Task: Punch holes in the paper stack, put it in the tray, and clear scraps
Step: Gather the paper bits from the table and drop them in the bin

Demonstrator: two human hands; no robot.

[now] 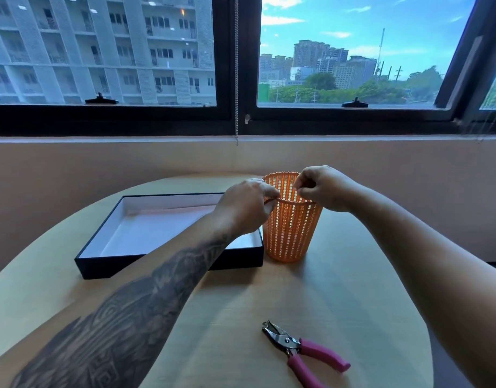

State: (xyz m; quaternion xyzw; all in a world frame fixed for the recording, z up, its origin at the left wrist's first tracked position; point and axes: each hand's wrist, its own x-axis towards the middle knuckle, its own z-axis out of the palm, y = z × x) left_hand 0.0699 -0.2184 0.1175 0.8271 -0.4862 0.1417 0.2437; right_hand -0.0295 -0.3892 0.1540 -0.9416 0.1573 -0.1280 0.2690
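Right hand (pixel 322 189) pinches what looks like a tiny pale scrap (pixel 295 187) above the orange bin (pixel 288 236). Left hand (pixel 246 208) is curled at the near rim, and I can't tell what it holds. Scraps like this are probably featherlight and clingy: fingertip pinches only. The tray (pixel 168 260) touches the bin, and the punch (pixel 302 348) lies nearer on the surface (pixel 353 289).

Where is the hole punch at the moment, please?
In the head view, the hole punch lies on the table at the lower right, nearer the person than the orange basket.
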